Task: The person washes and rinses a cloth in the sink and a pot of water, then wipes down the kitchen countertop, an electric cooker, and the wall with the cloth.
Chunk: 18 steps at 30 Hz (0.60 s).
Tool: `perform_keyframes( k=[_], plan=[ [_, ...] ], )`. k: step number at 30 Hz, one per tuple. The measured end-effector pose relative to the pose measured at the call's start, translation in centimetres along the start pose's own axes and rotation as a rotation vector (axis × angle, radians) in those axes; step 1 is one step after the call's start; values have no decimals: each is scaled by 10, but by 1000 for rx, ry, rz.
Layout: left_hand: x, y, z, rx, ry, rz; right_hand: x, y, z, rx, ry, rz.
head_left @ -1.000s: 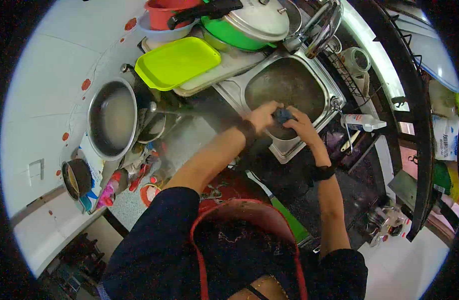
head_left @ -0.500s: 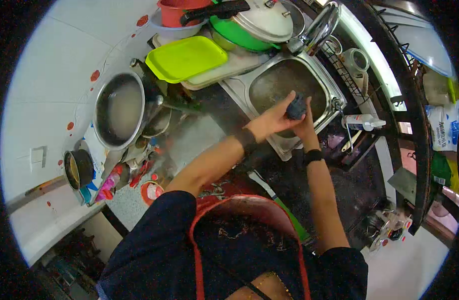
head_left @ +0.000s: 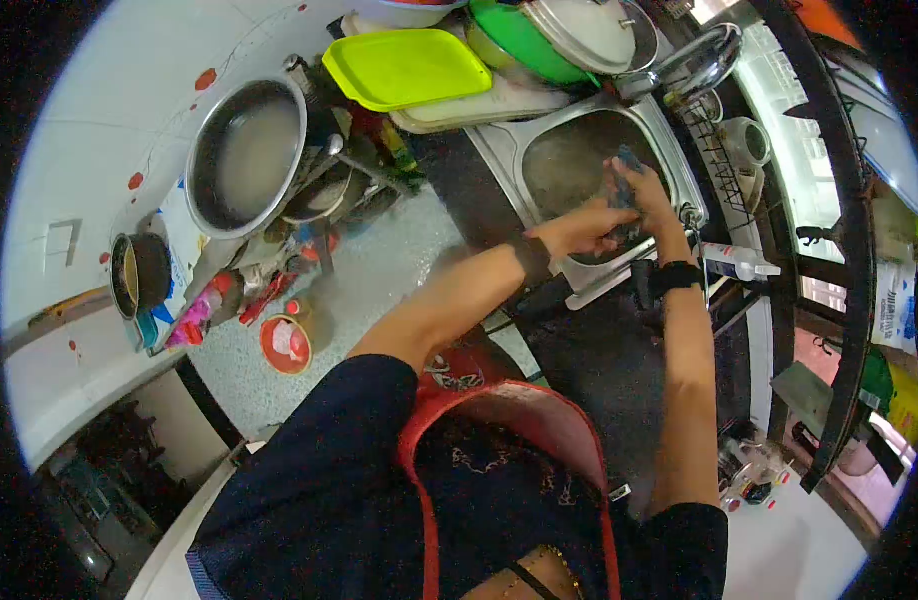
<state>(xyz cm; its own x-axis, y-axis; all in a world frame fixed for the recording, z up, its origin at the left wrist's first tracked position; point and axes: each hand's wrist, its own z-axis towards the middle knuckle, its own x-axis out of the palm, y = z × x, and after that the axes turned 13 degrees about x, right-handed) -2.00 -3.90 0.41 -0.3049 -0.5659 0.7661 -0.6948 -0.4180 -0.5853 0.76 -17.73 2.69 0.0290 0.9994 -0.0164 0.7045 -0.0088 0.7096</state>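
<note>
Over the steel sink (head_left: 532, 190) both my hands grip a dark blue-grey cloth (head_left: 627, 192), which looks bunched and twisted between them. My left hand (head_left: 585, 228) is closed around its lower part. My right hand (head_left: 649, 195) is closed higher up, and a bit of cloth sticks out above its fingers. Some of the cloth is hidden by the fingers. The chrome faucet (head_left: 704, 62) rises behind the sink, beyond my hands.
Left of the sink lie a lime-green tray (head_left: 409, 68) and a green colander (head_left: 519, 45) with a lid. A large steel pot (head_left: 247, 155) with cloudy liquid stands further left. A white bottle (head_left: 737, 262) is right of the sink, beside a wire rack (head_left: 721, 165).
The cloth was a round ball between my palms; now it is drawn out, with my hands clenched on it. The view has shifted, so the sink sits further right and the tray higher.
</note>
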Motion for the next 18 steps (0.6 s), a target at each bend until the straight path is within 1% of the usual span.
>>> perform_keyframes(
  k=[1, 2, 4, 5, 6, 7, 8, 9, 10, 11, 12, 13, 14, 15, 16, 17, 18],
  plan=[
    [2, -2, -1, -26, -22, 190, -1, 0, 4, 6, 7, -9],
    [4, -2, 0, -21, -30, 184, -4, 0, 11, -2, -18, -84],
    [9, -1, 0, -2, -121, 509, -5, -4, 25, -19, -70, -233],
    [9, 0, 0, 0, -125, 504, 0, -9, 33, -85, -120, -214],
    [7, 1, 0, 36, -100, 693, -3, -17, 49, -83, -116, -219],
    [5, 2, 2, 72, -74, 882, -6, -25, 63, -107, -202, -334],
    [-12, 23, 17, 74, -77, 879, -8, -29, 70, -132, -287, -447],
    [-43, 59, 42, 326, 34, 1157, -3, -29, 68, -133, -283, -451],
    [-61, 78, 56, 588, 149, 1425, 6, -28, 63, -175, -407, -635],
    [-55, 75, 53, 590, 143, 1425, 12, -29, 58, -216, -533, -819],
    [-44, 70, 45, 587, 62, 1426, 16, -31, 55, -219, -530, -821],
    [-34, 66, 36, 583, -19, 1424, 19, -35, 50, -270, -577, -923],
    [-33, 70, 30, 584, -24, 1423, 21, -36, 48, -322, -624, -1025],
    [-35, 73, 26, 679, -18, 1507, 11, -46, 56, -327, -624, -1027],
    [-37, 75, 23, 776, -11, 1592, 1, -57, 63, -175, -506, -778],
    [-30, 59, 13, 780, -14, 1594, -5, -63, 68, -26, -385, -529],
    [-15, 30, -2, 363, -58, 1242, -7, -62, 55, -28, -386, -531]
  ],
)
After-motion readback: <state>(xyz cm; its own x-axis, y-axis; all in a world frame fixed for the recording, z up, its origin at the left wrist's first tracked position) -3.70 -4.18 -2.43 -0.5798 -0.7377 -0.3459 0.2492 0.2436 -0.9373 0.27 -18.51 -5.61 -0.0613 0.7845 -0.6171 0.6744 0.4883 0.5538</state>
